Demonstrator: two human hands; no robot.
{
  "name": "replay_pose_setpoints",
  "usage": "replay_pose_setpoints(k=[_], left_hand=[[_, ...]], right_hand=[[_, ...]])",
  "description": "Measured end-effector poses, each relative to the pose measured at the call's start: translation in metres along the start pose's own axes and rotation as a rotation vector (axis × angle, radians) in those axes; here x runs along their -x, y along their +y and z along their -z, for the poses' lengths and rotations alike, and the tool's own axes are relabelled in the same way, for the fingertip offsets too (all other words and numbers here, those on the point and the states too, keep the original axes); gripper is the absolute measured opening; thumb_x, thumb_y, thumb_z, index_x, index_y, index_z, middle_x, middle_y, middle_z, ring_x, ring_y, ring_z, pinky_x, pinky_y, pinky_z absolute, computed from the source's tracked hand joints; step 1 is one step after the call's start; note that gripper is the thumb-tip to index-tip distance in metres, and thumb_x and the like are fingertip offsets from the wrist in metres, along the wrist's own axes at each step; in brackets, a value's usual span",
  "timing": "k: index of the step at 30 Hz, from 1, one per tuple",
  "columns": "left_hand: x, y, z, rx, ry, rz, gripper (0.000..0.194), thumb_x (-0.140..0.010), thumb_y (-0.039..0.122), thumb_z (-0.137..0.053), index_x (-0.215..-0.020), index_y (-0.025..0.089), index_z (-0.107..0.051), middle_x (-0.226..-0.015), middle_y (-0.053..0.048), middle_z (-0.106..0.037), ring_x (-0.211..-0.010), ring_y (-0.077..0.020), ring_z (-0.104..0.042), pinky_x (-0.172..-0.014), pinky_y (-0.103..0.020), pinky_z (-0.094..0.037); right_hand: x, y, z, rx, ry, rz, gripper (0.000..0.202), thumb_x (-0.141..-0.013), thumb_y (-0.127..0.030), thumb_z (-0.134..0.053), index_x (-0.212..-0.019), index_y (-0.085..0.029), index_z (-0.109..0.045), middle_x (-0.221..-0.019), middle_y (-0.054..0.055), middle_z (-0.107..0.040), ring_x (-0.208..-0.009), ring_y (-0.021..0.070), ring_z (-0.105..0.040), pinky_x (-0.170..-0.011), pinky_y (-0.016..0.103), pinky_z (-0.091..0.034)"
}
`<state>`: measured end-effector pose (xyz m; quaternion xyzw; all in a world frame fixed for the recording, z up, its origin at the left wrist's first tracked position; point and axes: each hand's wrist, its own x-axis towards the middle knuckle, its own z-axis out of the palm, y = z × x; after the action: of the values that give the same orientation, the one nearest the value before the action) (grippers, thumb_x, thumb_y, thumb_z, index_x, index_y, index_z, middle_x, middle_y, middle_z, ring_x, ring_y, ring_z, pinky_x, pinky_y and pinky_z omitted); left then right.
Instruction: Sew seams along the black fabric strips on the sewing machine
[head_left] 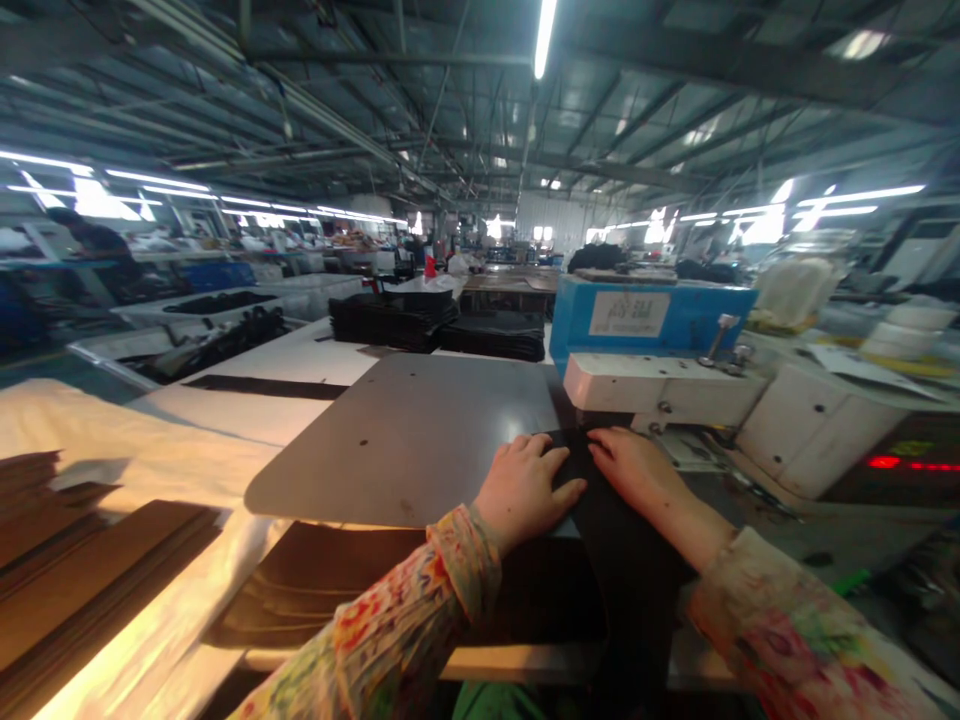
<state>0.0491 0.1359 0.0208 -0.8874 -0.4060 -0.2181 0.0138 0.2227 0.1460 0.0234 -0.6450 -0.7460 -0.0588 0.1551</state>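
A long black piece of material (626, 570) runs from under the head of a blue and white machine (645, 385) down over the table's front edge. My left hand (529, 485) lies flat with its fingers spread, at the right edge of a grey metal plate (420, 430) and on the black material's left side. On the material's right side, close to the machine head, rests my right hand (630, 465), its fingers bent together at the edge; whether they pinch the material is hard to make out.
Stacked dark pieces (300, 580) lie below the plate, and brown stacks (112, 560) at the left. Black stacks (397, 318) stand behind the plate. A control box with red lights (892, 455) is at the right. A person (94, 240) is far left.
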Motion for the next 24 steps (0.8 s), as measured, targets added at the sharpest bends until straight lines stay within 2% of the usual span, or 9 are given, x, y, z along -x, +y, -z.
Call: replay_pose_setpoints(k=[24], left_hand=[[0.0014,0.0004,0.0008,-0.017,-0.030,0.015,0.041,-0.084,0.052,-0.036,-0.116,0.031,-0.051,-0.118,-0.006,-0.049,-0.107,-0.0247,-0.045,-0.085,-0.041,-0.039]], right_hand=[[0.0034,-0.0041,0.0015,-0.010,0.032,-0.047,0.028,-0.084,-0.020,-0.040,-0.103,-0.014,-0.060,-0.101,0.009,-0.063,-0.089,0.0198,-0.058,-0.078,0.028,-0.043]])
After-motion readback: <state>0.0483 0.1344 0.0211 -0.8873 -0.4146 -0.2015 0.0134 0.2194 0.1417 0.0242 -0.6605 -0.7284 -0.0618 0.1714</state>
